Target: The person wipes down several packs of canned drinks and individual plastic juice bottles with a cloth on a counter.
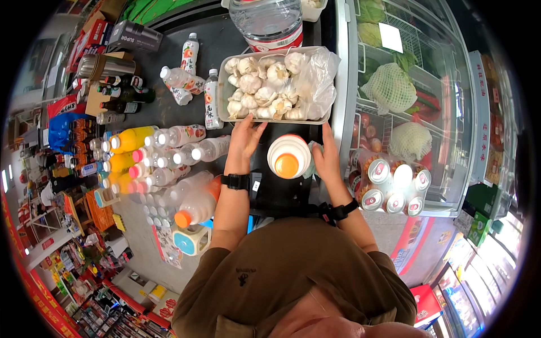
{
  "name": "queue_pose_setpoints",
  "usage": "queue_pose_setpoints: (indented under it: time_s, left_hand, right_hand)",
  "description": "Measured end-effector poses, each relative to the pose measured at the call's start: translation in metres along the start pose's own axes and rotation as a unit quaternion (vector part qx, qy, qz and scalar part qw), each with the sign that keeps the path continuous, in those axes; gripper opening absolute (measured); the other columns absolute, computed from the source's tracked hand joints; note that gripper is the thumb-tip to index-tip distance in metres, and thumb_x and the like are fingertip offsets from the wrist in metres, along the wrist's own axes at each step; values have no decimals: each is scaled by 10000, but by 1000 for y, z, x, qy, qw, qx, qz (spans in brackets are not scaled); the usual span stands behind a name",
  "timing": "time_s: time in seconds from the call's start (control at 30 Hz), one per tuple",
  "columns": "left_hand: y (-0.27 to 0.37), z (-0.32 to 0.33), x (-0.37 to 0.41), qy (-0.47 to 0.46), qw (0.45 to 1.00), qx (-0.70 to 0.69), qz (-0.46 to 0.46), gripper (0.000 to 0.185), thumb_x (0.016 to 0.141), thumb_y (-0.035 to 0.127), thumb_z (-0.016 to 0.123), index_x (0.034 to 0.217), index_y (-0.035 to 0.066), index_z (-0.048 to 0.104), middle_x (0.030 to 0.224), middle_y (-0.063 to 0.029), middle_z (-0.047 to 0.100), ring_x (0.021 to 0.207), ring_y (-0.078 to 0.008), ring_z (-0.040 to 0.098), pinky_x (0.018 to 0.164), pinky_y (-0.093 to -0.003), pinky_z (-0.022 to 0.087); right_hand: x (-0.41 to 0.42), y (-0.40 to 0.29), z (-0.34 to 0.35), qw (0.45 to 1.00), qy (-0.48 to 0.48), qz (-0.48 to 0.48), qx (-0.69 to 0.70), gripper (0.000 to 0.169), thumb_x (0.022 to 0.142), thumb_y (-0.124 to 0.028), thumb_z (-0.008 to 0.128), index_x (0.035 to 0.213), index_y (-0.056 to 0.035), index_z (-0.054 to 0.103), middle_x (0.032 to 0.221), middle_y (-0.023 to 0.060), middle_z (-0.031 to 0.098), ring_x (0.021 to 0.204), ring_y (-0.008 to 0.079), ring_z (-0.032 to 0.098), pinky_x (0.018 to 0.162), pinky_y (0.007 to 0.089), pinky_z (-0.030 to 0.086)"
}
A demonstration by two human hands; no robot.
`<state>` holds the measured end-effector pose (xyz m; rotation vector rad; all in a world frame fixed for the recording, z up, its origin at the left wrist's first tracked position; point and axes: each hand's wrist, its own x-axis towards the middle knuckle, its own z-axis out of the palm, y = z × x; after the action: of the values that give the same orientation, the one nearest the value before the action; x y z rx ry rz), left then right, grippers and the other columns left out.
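A translucent plastic bin [274,121] of garlic bulbs [250,83] stands on a black counter before me, with a clear plastic bag [317,78] at its right end. My left hand [244,141] has its fingertips at the bin's near rim, towards the left. At the near right corner, the fingers of my right hand [327,158] reach up to the bin. A pale green cloth [312,162] shows between that hand's thumb and fingers and hangs beside the palm. Between my hands stands a white bottle with an orange cap [287,164], seen from above.
Several drink bottles [181,154] crowd the left, and peach drink bottles [211,101] lie or stand beside the bin. Behind it is a large water jug [268,21]. At right, a glass-topped display cooler [444,139] holds vegetables; a pack of cans [395,186] rests on its glass.
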<state>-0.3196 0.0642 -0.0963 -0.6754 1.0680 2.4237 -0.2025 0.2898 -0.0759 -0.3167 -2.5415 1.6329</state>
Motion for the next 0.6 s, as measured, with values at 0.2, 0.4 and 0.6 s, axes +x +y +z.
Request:
queue_pose_setpoints:
  time_s: [0.2, 0.4, 0.6]
  left_hand:
    - [-3, -2, -34, 39, 996, 74, -27, 728, 907, 456, 625, 1426, 46, 324, 1465, -190, 311, 1358, -334, 299, 1094, -487, 296]
    - [-27, -2, -92, -17, 990, 98, -105, 834, 891, 607, 559, 1516, 177, 215, 1528, -106, 283, 1329, -298, 360, 1062, -489, 266]
    - [-42, 25, -113, -137, 984, 59, -99, 594, 992, 579, 359, 1368, 131, 461, 1340, -62, 531, 1232, -172, 498, 1027, -377, 400]
  right_hand:
    - [-12, -11, -6, 999, 20, 31, 1, 592, 881, -26, 509, 1451, -24, 353, 1426, 202, 447, 1339, 325, 418, 1098, 366, 321]
    - [-29, -13, -13, 981, -102, 160, -41, 519, 844, -119, 610, 1325, -18, 444, 1019, 139, 682, 969, 283, 659, 820, 378, 497]
    - [-44, -8, -6, 971, -191, 127, 70, 716, 831, -89, 624, 1468, -69, 300, 1138, 162, 652, 1090, 265, 620, 868, 367, 490]
